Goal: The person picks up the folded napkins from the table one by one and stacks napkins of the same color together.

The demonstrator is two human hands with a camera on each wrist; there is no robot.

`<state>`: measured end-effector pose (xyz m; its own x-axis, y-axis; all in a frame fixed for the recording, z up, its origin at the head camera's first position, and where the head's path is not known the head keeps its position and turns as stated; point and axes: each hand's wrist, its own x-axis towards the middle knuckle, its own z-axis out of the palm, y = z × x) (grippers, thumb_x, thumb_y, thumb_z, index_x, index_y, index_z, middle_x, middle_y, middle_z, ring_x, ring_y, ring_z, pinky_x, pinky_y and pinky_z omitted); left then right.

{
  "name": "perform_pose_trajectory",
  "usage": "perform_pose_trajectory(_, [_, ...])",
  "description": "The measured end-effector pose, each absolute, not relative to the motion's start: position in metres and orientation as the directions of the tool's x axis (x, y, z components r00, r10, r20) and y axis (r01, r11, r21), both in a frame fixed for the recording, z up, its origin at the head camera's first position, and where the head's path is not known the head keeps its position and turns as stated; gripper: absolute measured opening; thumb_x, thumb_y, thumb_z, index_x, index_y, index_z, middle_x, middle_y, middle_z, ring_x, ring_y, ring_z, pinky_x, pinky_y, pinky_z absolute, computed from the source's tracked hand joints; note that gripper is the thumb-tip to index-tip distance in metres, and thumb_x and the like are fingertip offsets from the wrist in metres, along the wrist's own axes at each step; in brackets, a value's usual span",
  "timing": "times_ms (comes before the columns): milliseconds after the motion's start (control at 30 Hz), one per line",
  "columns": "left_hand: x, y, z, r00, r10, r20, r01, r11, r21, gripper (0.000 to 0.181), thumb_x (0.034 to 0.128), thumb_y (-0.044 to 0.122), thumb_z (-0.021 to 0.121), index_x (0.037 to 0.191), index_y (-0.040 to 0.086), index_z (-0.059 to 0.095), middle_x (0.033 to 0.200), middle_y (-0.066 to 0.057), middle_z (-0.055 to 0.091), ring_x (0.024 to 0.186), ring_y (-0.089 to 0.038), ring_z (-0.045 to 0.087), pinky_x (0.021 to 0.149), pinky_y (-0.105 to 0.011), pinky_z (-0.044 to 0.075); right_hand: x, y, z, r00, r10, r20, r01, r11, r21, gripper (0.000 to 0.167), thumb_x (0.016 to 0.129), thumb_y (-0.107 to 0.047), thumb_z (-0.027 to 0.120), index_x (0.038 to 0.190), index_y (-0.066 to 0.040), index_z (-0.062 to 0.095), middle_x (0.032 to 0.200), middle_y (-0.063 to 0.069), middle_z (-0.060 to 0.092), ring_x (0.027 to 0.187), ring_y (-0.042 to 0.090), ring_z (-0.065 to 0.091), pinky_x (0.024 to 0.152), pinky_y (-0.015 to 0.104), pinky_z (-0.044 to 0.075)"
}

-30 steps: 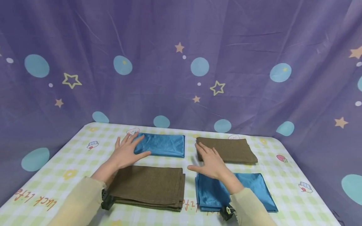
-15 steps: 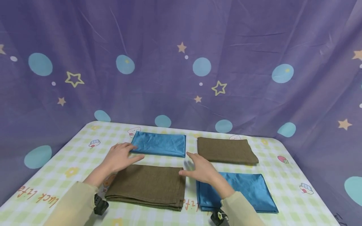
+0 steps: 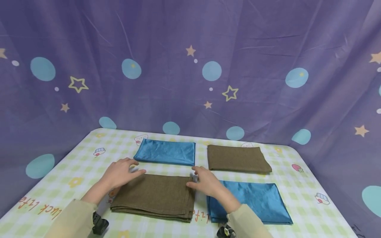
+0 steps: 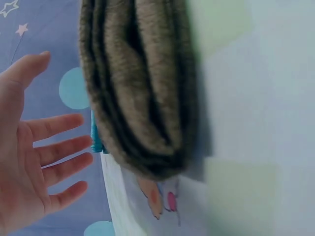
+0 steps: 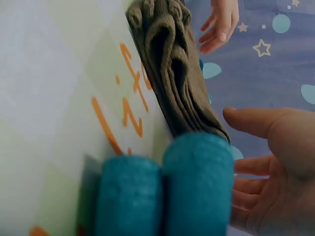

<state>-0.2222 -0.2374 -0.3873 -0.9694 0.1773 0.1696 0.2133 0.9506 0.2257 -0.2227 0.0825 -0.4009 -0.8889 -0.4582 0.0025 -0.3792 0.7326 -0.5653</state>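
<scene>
Near the front left of the table lies a folded brown cloth [image 3: 157,195], its stacked layers showing in the left wrist view. My left hand [image 3: 119,172] hovers by its far left corner, fingers spread and holding nothing. At its far right corner is my right hand [image 3: 206,182], thumb and fingers apart around the corner, with no pinch visible. Under the right forearm sits a folded blue satin cloth [image 3: 256,201], partly covered by that arm. The right wrist view shows its rolled blue edges [image 5: 197,182] close up, in front of the brown folds.
A second folded blue cloth [image 3: 166,152] lies at the back left, and another folded brown cloth [image 3: 238,158] at the back right. They rest on a checked tablecloth [image 3: 300,188]. A purple patterned curtain [image 3: 166,66] hangs behind the table.
Both hands have drawn back toward the person and to the left, from beside the back cloths to the far corners of the front brown cloth. The cloths stay in place.
</scene>
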Motion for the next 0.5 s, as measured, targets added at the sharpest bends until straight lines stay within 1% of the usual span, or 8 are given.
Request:
perform_pose_trajectory(100, [-0.219,-0.240,-0.389,-0.974,0.182,0.133,0.210,0.947,0.243,0.060,0.0811,0.060,0.053,0.109,0.007,0.064,0.108,-0.015,0.061,0.096,-0.034,0.057,0.077,-0.052,0.044,-0.222,0.079,-0.403,-0.892,-0.452,-0.012,-0.368,0.739,-0.564,0.064,0.085,-0.038,0.062,0.133,-0.001,0.042,0.118,0.015,0.053,0.102,0.027,0.056,0.079,0.041,0.048])
perform_pose_trajectory(167, [-0.217,-0.241,-0.390,-0.977,0.185,0.109,0.207,0.943,0.259,0.060,0.0804,0.060,0.054,0.109,0.008,0.063,0.108,-0.013,0.061,0.096,-0.032,0.057,0.077,-0.051,0.045,-0.221,0.077,-0.404,-0.892,-0.451,-0.016,-0.368,0.748,-0.552,0.063,0.085,-0.037,0.062,0.133,-0.001,0.043,0.117,0.014,0.053,0.100,0.026,0.056,0.078,0.040,0.048])
perform_pose_trajectory(267, [-0.214,-0.244,-0.391,-0.979,0.193,0.068,0.204,0.938,0.281,0.062,0.0792,0.061,0.054,0.110,0.007,0.062,0.106,-0.011,0.062,0.095,-0.030,0.058,0.076,-0.048,0.047,-0.219,0.075,-0.404,-0.895,-0.446,-0.026,-0.364,0.762,-0.535,0.063,0.084,-0.036,0.063,0.132,-0.001,0.043,0.116,0.014,0.053,0.094,0.023,0.057,0.076,0.039,0.048])
perform_pose_trajectory(367, [-0.212,-0.246,-0.393,-0.981,0.189,0.040,0.192,0.933,0.304,0.063,0.0784,0.061,0.056,0.109,0.007,0.062,0.105,-0.009,0.062,0.094,-0.029,0.059,0.076,-0.046,0.048,-0.217,0.072,-0.404,-0.898,-0.437,-0.047,-0.353,0.781,-0.516,0.063,0.083,-0.036,0.064,0.132,-0.001,0.044,0.115,0.014,0.053,0.090,0.022,0.057,0.074,0.039,0.048])
perform_pose_trajectory(500, [-0.209,-0.248,-0.395,-0.985,0.174,0.010,0.168,0.932,0.320,0.062,0.0779,0.059,0.057,0.109,0.006,0.062,0.104,-0.009,0.061,0.095,-0.029,0.058,0.077,-0.046,0.047,-0.215,0.070,-0.403,-0.900,-0.429,-0.079,-0.340,0.803,-0.490,0.063,0.082,-0.036,0.066,0.129,0.000,0.046,0.115,0.014,0.054,0.093,0.023,0.057,0.076,0.039,0.048])
